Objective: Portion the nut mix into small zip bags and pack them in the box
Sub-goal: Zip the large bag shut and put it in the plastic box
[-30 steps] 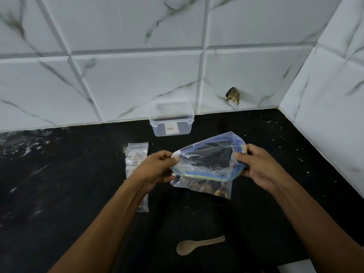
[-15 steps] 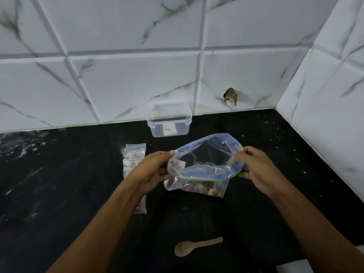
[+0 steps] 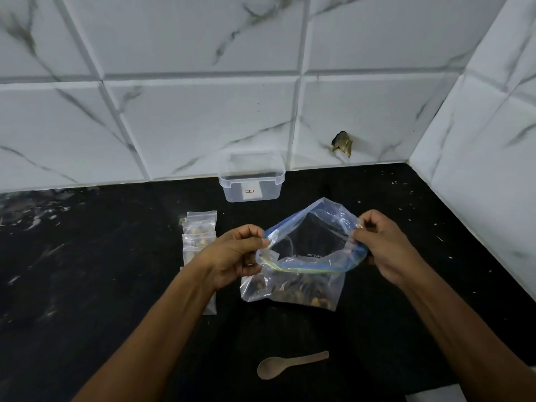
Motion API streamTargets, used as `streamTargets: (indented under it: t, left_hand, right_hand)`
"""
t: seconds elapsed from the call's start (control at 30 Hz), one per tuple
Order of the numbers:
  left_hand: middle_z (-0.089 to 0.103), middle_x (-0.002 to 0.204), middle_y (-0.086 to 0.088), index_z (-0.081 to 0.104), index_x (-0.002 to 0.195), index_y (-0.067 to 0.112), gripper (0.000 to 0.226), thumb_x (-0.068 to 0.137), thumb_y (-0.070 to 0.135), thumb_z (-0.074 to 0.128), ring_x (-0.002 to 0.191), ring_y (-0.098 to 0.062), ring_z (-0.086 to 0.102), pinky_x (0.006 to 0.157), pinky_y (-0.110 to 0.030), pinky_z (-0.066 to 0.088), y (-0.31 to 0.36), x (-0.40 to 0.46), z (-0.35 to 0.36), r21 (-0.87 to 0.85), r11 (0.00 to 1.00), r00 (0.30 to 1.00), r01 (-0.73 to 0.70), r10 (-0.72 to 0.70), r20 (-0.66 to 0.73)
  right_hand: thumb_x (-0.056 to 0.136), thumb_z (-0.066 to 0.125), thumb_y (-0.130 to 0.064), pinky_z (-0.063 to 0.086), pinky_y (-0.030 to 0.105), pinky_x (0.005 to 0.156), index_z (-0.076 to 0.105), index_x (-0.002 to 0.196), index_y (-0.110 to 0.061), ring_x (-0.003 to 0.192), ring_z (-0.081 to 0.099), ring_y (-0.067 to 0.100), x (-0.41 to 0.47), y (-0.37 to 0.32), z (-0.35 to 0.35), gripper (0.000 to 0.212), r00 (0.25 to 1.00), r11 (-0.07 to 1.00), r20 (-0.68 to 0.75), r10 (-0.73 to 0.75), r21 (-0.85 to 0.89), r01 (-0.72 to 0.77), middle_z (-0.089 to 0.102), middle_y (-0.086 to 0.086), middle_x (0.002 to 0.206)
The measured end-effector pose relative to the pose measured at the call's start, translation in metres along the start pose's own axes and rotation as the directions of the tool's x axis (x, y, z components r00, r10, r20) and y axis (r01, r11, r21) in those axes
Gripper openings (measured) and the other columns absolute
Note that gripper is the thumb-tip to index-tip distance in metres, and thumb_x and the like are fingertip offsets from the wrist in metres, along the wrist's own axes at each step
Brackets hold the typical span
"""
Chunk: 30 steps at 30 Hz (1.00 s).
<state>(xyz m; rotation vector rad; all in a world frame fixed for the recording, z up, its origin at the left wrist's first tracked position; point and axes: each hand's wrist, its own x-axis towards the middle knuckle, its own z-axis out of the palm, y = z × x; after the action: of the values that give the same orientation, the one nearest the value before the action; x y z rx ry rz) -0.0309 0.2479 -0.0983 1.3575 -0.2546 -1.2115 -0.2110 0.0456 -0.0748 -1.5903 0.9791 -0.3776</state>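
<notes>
Both hands pinch the large zip bag (image 3: 304,256) mouth wide, left hand (image 3: 232,253) and right hand (image 3: 383,245) at opposite ends, wooden spoon (image 3: 290,365) nearest the right.

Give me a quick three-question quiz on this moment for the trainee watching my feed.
1. True or false: the spoon is inside the large zip bag.
2. The clear box stands: A) against the tiled wall, B) beside the spoon, C) under the large zip bag.
3. Which hands hold the large zip bag's mouth?

Key:
1. False; it lies on the counter.
2. A.
3. Both: left hand and right hand pinch opposite ends.
</notes>
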Motion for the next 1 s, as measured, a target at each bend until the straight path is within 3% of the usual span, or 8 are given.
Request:
streamTargets:
  t: [0.23, 0.33, 0.47, 0.63, 0.73, 0.8, 0.9, 1.0]
  left_hand:
    - [0.057, 0.079, -0.003, 0.051, 0.078, 0.019, 0.019, 0.079, 0.003, 0.062, 0.069, -0.011, 0.050, 0.054, -0.016, 0.031, -0.017, 0.003, 0.014, 0.831, 0.539, 0.608, -0.139, 0.709, -0.358]
    - [0.068, 0.078, -0.004, 0.060, 0.085, 0.019, 0.013, 0.086, 0.006, 0.060, 0.067, -0.011, 0.065, 0.056, -0.023, 0.046, -0.017, 0.003, 0.013, 0.668, 0.724, 0.761, -0.173, 0.529, -0.376]
    - [0.071, 0.084, -0.008, 0.066, 0.093, 0.013, 0.005, 0.093, 0.018, 0.065, 0.072, -0.015, 0.069, 0.069, -0.033, 0.054, -0.006, -0.003, 0.009, 0.500, 0.845, 0.906, -0.188, 0.346, -0.244]
    - [0.063, 0.074, 0.003, 0.058, 0.086, 0.019, 0.010, 0.094, 0.023, 0.063, 0.067, -0.009, 0.060, 0.060, -0.024, 0.049, 0.000, -0.002, 0.005, 0.840, 0.525, 0.844, -0.137, 0.506, -0.179]
    - [0.060, 0.078, 0.002, 0.052, 0.085, 0.020, 0.013, 0.097, 0.024, 0.057, 0.072, -0.018, 0.057, 0.061, -0.037, 0.048, 0.000, 0.001, 0.006, 0.954, 0.298, 0.739, -0.037, 0.651, -0.175]
    - [0.058, 0.078, 0.000, 0.047, 0.086, 0.018, 0.014, 0.098, 0.023, 0.052, 0.070, -0.020, 0.054, 0.057, -0.035, 0.040, -0.002, 0.001, 0.013, 0.979, 0.204, 0.665, -0.017, 0.734, -0.141]
    - [0.059, 0.074, -0.001, 0.048, 0.088, 0.014, 0.014, 0.099, 0.020, 0.054, 0.063, -0.017, 0.056, 0.052, -0.027, 0.042, -0.001, -0.001, 0.018, 0.915, 0.389, 0.672, -0.105, 0.706, -0.223]
    - [0.064, 0.081, -0.009, 0.055, 0.094, 0.011, 0.007, 0.096, 0.013, 0.061, 0.057, -0.010, 0.063, 0.048, -0.015, 0.048, 0.008, -0.004, 0.010, 0.617, 0.773, 0.803, -0.147, 0.458, -0.382]
  right_hand:
    - [0.081, 0.055, 0.001, 0.051, 0.038, 0.067, 0.055, 0.091, -0.011, 0.076, 0.058, 0.022, -0.005, 0.005, 0.004, 0.016, 0.994, 0.942, -0.107, -0.005, -0.334, -0.031, 0.058, 0.009, 0.088]
    - [0.089, 0.058, -0.014, 0.053, 0.036, 0.073, 0.063, 0.104, -0.013, 0.083, 0.065, 0.020, -0.005, -0.003, -0.005, 0.015, 0.956, 0.934, 0.195, 0.220, 0.239, -0.264, 0.066, 0.009, 0.093]
    - [0.081, 0.063, -0.035, 0.053, 0.036, 0.077, 0.068, 0.104, -0.010, 0.086, 0.064, 0.021, 0.002, 0.004, -0.018, 0.034, 0.883, 0.867, 0.384, 0.271, 0.301, -0.397, 0.067, 0.010, 0.096]
    - [0.077, 0.066, -0.012, 0.056, 0.031, 0.063, 0.063, 0.087, -0.010, 0.067, 0.065, 0.016, 0.001, 0.001, -0.017, 0.011, 0.876, 0.880, 0.430, 0.219, 0.301, -0.367, 0.067, 0.007, 0.077]
    - [0.083, 0.067, -0.007, 0.041, 0.021, 0.052, 0.058, 0.085, -0.013, 0.061, 0.054, 0.009, -0.003, 0.003, -0.007, 0.011, 0.982, 0.955, 0.154, 0.113, -0.288, -0.065, 0.058, 0.001, 0.074]
    - [0.085, 0.068, -0.014, 0.034, 0.023, 0.055, 0.053, 0.083, -0.020, 0.067, 0.050, 0.011, -0.004, 0.009, 0.001, 0.016, 0.981, 0.694, -0.008, -0.191, -0.708, 0.130, 0.054, 0.002, 0.084]
    - [0.082, 0.071, -0.021, 0.038, 0.028, 0.060, 0.054, 0.085, -0.022, 0.069, 0.052, 0.014, -0.005, 0.012, 0.003, 0.017, 0.911, 0.624, -0.068, -0.406, -0.749, 0.222, 0.053, 0.001, 0.086]
    - [0.082, 0.072, -0.019, 0.050, 0.032, 0.070, 0.065, 0.094, -0.012, 0.080, 0.063, 0.019, -0.003, 0.004, -0.011, 0.015, 0.997, 0.942, 0.055, -0.049, -0.328, 0.064, 0.067, 0.007, 0.089]
